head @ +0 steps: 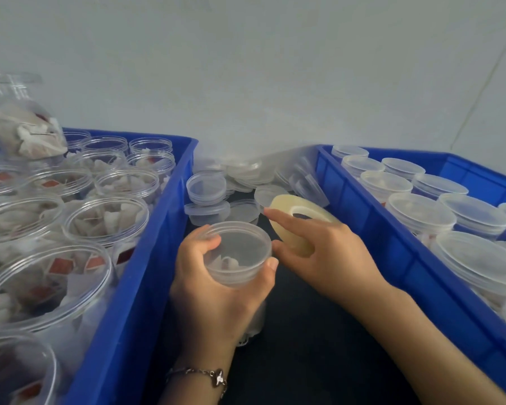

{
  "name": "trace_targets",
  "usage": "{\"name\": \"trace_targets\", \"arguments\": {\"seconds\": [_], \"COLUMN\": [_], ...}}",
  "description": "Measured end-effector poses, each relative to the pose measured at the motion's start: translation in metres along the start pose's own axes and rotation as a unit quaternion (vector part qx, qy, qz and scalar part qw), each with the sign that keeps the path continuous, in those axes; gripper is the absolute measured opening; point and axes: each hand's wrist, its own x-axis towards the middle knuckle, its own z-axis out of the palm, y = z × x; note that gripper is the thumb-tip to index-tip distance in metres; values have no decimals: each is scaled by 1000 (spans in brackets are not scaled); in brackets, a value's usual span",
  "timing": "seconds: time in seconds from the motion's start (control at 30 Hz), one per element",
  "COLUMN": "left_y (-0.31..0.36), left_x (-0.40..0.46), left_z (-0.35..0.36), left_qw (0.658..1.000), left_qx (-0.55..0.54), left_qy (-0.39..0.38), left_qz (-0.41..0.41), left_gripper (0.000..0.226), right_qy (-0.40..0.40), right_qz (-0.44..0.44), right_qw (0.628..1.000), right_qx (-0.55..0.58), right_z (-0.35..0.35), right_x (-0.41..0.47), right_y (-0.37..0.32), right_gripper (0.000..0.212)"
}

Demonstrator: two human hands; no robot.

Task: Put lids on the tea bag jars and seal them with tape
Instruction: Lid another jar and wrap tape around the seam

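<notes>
Between blue crates, your left hand (214, 276) grips lidded jar (238, 258) on dark surface (304, 331); right hand (324, 255) holds tape roll (297, 226) beside it.

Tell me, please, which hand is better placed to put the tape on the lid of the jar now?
The right hand. It already holds the tape roll right beside the lid. The left hand grips the lidded jar, so it should likely only steady it.
</notes>
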Motion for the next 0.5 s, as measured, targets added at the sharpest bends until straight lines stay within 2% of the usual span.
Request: {"name": "trace_targets", "arguments": {"seconds": [0.23, 0.5], "left_y": [-3, -7], "left_x": [-4, -2], "left_z": [6, 9], "left_qw": [999, 999], "left_qx": [25, 25], "left_qy": [7, 14], "left_qz": [37, 43], "left_gripper": [69, 63], "right_qy": [82, 79], "right_qz": [-13, 30], "right_qw": [997, 996], "right_qx": [-6, 18], "right_z": [18, 32], "right_x": [-8, 0], "right_y": [-1, 1], "right_gripper": [43, 42]}}
